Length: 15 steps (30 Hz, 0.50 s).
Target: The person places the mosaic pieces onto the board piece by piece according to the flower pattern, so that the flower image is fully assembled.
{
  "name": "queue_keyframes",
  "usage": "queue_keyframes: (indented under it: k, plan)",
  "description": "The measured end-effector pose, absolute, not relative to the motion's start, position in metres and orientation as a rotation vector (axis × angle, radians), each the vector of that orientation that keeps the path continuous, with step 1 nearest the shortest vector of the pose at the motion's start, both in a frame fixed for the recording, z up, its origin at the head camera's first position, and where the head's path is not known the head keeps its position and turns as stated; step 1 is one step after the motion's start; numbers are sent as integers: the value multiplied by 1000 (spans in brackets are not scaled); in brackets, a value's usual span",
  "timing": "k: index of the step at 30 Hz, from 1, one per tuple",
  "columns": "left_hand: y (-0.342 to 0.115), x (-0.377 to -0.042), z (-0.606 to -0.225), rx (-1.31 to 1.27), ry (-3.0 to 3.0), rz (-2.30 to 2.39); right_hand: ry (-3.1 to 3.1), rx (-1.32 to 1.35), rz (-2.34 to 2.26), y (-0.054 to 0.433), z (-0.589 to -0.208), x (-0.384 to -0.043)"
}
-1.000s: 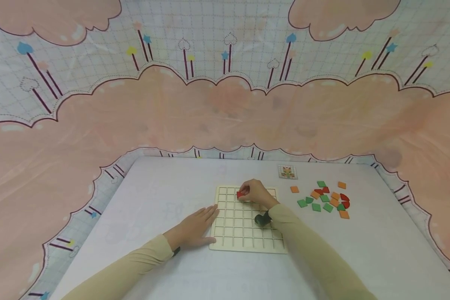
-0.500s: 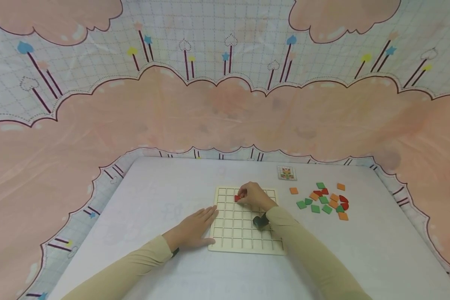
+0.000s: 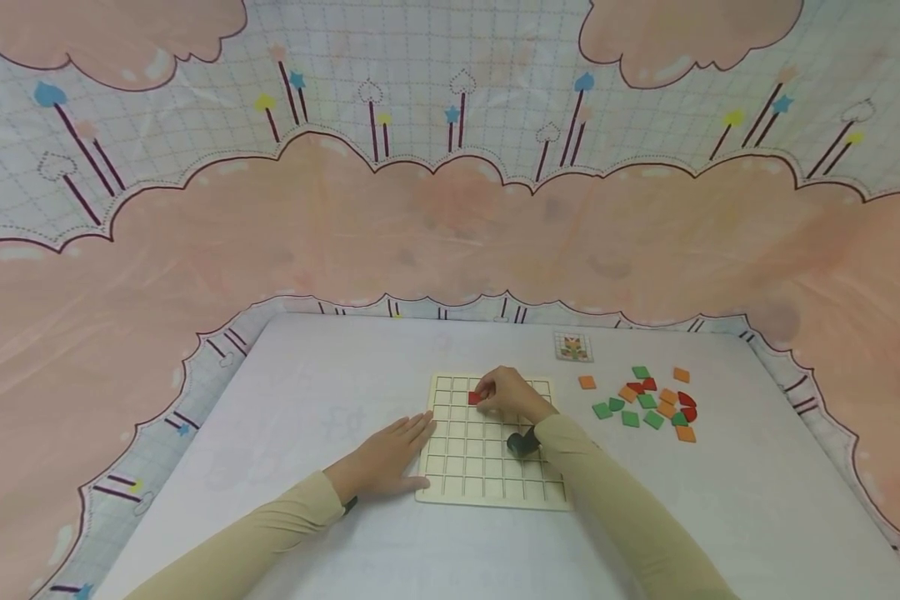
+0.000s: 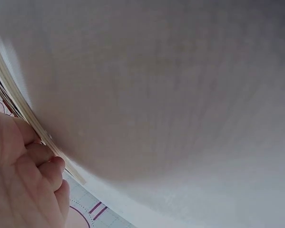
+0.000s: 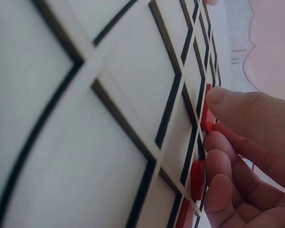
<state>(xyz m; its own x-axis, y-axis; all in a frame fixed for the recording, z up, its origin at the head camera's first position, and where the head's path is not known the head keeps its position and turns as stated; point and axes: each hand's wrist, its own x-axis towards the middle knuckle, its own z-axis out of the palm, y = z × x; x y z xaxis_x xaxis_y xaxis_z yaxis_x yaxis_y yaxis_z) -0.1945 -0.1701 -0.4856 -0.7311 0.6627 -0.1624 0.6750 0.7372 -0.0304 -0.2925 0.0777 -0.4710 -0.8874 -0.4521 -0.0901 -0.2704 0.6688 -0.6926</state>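
A pale wooden grid board [image 3: 457, 462] lies on the white table. The left hand [image 3: 386, 458] rests flat beside it, fingers extended with their tips at the board's left edge; the left wrist view shows that hand [image 4: 25, 173] against the edge. Over the upper part of the grid, the right hand [image 3: 512, 392] pinches a small red tile [image 3: 473, 398] at a cell. In the right wrist view, the thumb of the right hand [image 5: 249, 156] lies on the red tile [image 5: 207, 114]. Two further red pieces [image 5: 198, 179] sit in the grid below the curled fingers, mostly hidden in the head view.
Loose green, orange and red tiles [image 3: 647, 402] lie scattered right of the board. Behind them is a small pattern card [image 3: 573, 347] with a flower-like design. One orange tile [image 3: 587, 382] lies apart, near the card. A printed cloth [image 3: 450, 225] hangs behind the table.
The right hand has brought the red tile slightly left and toward the person, down to a grid cell, and then stays nearly still. The left hand keeps its place at the board's edge.
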Motion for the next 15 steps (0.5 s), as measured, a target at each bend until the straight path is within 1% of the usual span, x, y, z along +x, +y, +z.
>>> queue_keyframes:
  k: [7, 12, 15]
  plan:
    - [-170, -194, -485, 1083, 2793, -151, 2617, -637, -1070, 84, -471, -292]
    - [-169, -194, -484, 1107, 2799, -121, 2590, -748, -1122, 100, -471, -294]
    - [-170, -193, -484, 1113, 2802, -120, 2547, -766, -1167, 112, -466, -295]
